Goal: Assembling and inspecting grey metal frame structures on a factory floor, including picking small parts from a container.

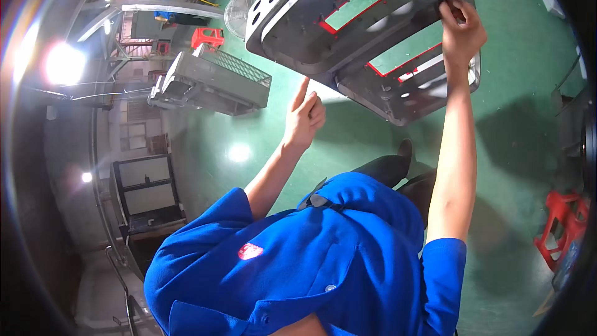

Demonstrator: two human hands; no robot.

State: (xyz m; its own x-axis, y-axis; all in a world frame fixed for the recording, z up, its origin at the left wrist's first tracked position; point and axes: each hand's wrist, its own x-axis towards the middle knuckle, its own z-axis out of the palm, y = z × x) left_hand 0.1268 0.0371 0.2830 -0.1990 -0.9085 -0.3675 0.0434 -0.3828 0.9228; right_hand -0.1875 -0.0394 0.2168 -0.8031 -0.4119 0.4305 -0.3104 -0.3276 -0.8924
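Note:
In front of me at the upper middle is a large dark grey moulded shell (292,40), made of two joined halves and tilted. Each half has a rectangular opening edged in red, with green floor showing through. My right hand (463,31) is at the shell's right side, thumb and fingers pinched together against its inner edge; whatever they pinch is too small to make out. Below the shell's lower left edge, my left hand (305,115) holds nothing that I can see. Its index finger points up to that edge, the other fingers loosely curled.
A grey metal box-like unit (221,84) stands to the left, with a red stool (207,38) and a fan (239,15) beyond it. Another red stool (559,230) is at the far right. A dark cabinet (149,190) stands at the left. The floor (348,134) is green.

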